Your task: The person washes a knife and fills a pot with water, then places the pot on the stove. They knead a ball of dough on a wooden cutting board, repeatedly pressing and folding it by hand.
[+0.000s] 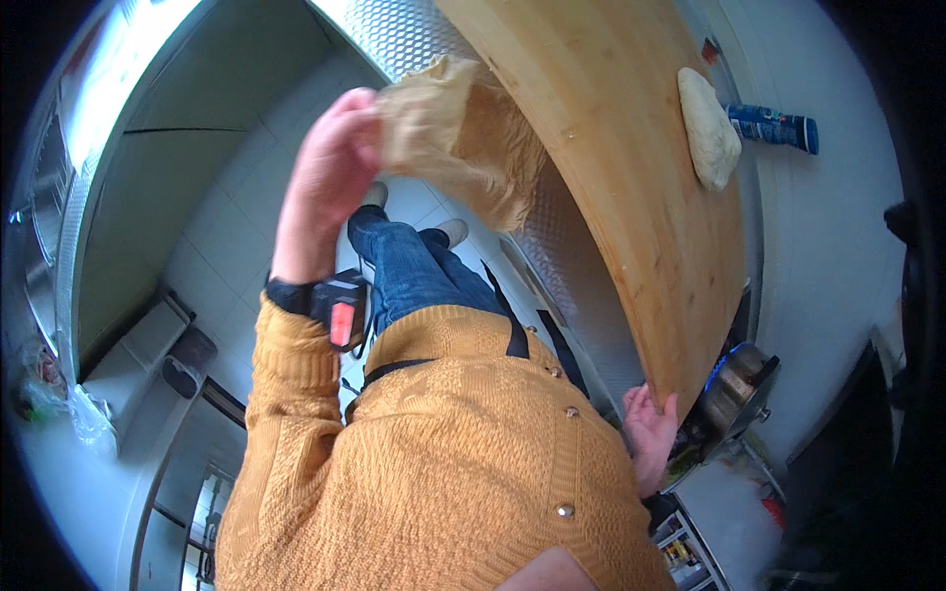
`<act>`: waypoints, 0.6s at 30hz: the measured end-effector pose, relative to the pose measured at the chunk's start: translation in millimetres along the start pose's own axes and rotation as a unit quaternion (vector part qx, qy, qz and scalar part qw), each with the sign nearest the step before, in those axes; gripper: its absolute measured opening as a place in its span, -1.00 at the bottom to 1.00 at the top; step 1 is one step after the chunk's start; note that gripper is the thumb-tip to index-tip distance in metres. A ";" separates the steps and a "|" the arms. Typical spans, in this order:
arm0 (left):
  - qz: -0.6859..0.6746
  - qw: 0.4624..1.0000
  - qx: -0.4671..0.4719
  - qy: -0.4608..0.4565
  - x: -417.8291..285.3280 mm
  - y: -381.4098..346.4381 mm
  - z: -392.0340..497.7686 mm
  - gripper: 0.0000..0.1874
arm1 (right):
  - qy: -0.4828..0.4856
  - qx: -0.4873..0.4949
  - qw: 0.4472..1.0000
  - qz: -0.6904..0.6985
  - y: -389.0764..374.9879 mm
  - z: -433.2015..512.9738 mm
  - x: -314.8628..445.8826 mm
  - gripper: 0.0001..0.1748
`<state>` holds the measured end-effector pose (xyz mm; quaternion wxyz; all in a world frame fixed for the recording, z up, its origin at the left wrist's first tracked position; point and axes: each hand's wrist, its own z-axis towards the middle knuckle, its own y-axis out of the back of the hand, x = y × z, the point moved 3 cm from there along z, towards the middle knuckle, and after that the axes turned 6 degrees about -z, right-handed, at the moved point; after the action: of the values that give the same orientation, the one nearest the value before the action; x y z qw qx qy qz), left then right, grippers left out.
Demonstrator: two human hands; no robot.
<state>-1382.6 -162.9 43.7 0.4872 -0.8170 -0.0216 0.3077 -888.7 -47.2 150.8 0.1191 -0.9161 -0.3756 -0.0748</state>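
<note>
My left hand [336, 151] is raised in front of me, its fingers closed on one edge of a thin, crumpled tan cloth [473, 140]. The cloth hangs out to the right, partly blurred, beside the edge of a large wooden board [591, 118]. At the board's near corner, my right hand [650, 432] grips the wood between thumb and fingers. A pale lump of dough [708, 129] rests by the board's far edge. Black straps and a device with an orange-red patch [342, 323] sit on my left wrist.
A blue cylindrical container [772, 128] stands behind the dough, near the wall. Close to the board's corner, a metal pot [732, 402] sits over a blue gas flame. Patterned metal sheeting [406, 33] shows beside the board. A metal-edged counter [92, 177] runs along the left.
</note>
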 end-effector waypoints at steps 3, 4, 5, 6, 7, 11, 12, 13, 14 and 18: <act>-0.142 0.987 -0.076 -0.024 -33.7 31.0 -22.3 -0.83 | -0.013 -0.006 1.000 0.015 1.0 1.2 -1.1 -0.34; -0.198 0.977 -0.074 -0.012 -41.1 38.7 -27.5 -0.76 | -0.013 -0.002 1.000 0.011 0.7 1.7 -1.5 -0.33; -0.231 0.970 -0.069 -0.017 -44.8 45.1 -30.8 -0.76 | -0.012 0.001 1.000 0.007 0.4 2.1 -1.9 -0.33; -0.261 0.964 -0.048 0.003 -50.2 49.7 -33.8 -0.74 | -0.011 0.005 1.000 0.002 0.3 2.3 -2.4 -0.33; -0.295 0.955 0.015 0.036 -56.6 50.1 -36.2 -0.70 | -0.014 0.012 1.000 0.005 -0.1 2.7 -2.8 -0.33; -0.269 0.949 -0.068 -0.150 -101.6 54.6 -51.2 -0.58 | -0.021 0.026 0.999 0.024 -0.1 2.3 -3.3 -0.33; -0.293 0.945 -0.009 -0.147 -114.3 45.0 -51.6 -0.55 | -0.019 0.024 0.999 0.034 0.0 2.0 -3.0 -0.33; -0.316 0.936 0.049 -0.144 -126.4 33.8 -52.5 -0.53 | -0.020 0.024 0.999 0.028 0.2 1.9 -2.7 -0.34; -0.313 0.931 0.147 -0.119 -134.4 18.5 -50.6 -0.49 | -0.019 0.024 0.999 0.026 0.0 1.6 -2.3 -0.35; -0.248 0.922 0.265 -0.138 -122.4 -26.5 -29.2 -0.54 | -0.014 0.027 0.999 0.020 -1.6 1.2 -1.7 -0.38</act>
<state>-1459.4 -212.8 133.9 0.7390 -0.5757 -0.2079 0.2814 -890.9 -46.9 149.5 0.1402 -0.9207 -0.3607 -0.0497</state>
